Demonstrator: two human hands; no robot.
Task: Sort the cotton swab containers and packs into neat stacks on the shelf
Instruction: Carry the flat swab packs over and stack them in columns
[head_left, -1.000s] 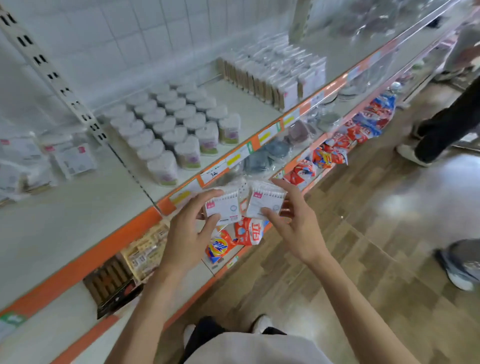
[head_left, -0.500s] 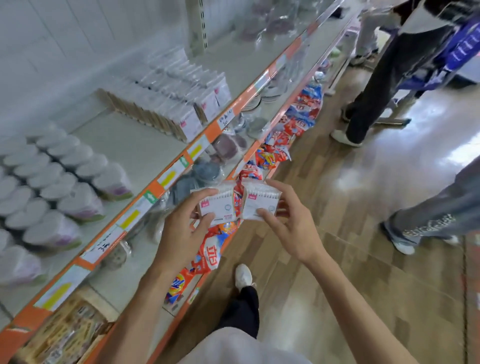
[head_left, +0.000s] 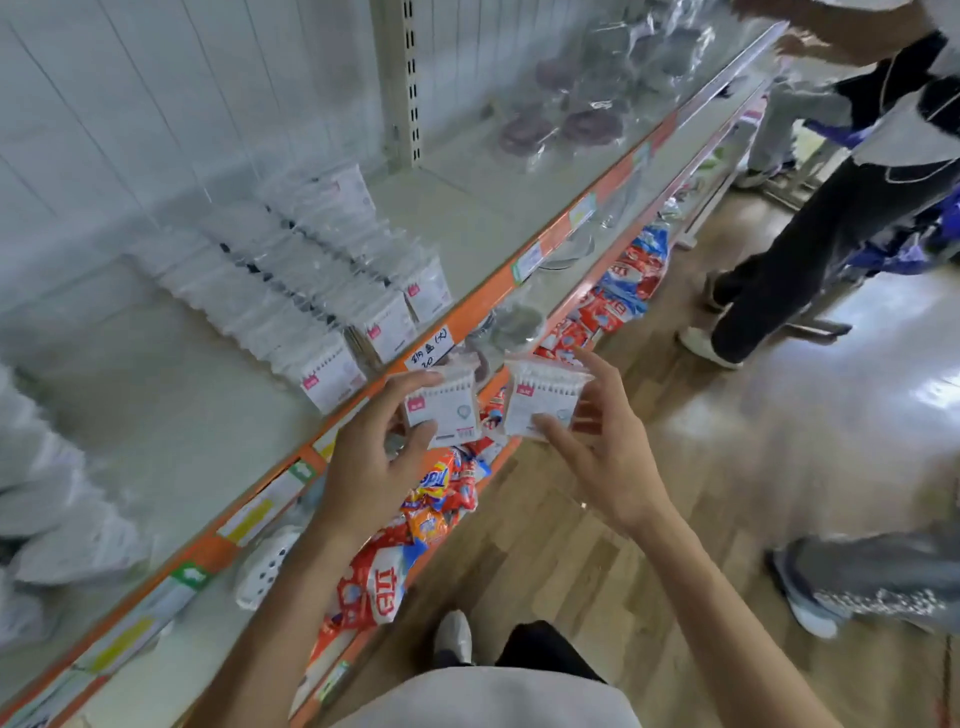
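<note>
Cotton swab packs in hand: two small clear plastic packs with white cards and pink tags, held side by side at the centre of the frame, apart from each other, in front of the shelf edge.
Left hand (head_left: 371, 467): pinches the left pack (head_left: 441, 408) between thumb and curled fingers.
Right hand (head_left: 605, 457): pinches the right pack (head_left: 543, 402), thumb below and fingers above.
Shelf (head_left: 171, 415): pale shelf board with an orange front strip, running from lower left to upper right.
Rows on the shelf: matching clear swab packs (head_left: 332, 306) stand upright in three rows at centre left, just behind the held packs.
Left edge: blurred white containers (head_left: 47, 499) on the same shelf.
Lower shelf: red and orange detergent bags (head_left: 395, 566).
Right of the frame: legs of other people (head_left: 800, 260) on a wooden floor (head_left: 597, 561).
</note>
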